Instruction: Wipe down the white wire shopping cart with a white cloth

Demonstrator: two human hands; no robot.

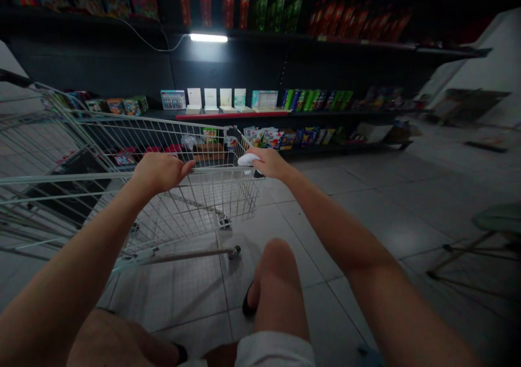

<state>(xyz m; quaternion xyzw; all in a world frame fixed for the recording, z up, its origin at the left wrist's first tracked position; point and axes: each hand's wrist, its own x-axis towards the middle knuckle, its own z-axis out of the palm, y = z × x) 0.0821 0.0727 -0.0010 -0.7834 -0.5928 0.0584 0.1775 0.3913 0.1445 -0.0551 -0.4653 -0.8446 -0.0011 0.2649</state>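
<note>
In the shop aisle, my left hand (158,172) has its fingers (181,167) curled over the top rail of a silver wire shopping cart (101,177), and my right hand (271,163) is closed on a soft white cloth (248,159) at the cart's corner, with dark store shelves (345,113) just ahead.

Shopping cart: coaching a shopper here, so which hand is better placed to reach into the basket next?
Probably the left hand: it holds only the shopping cart's handle, while the right hand also holds a white item.
</note>
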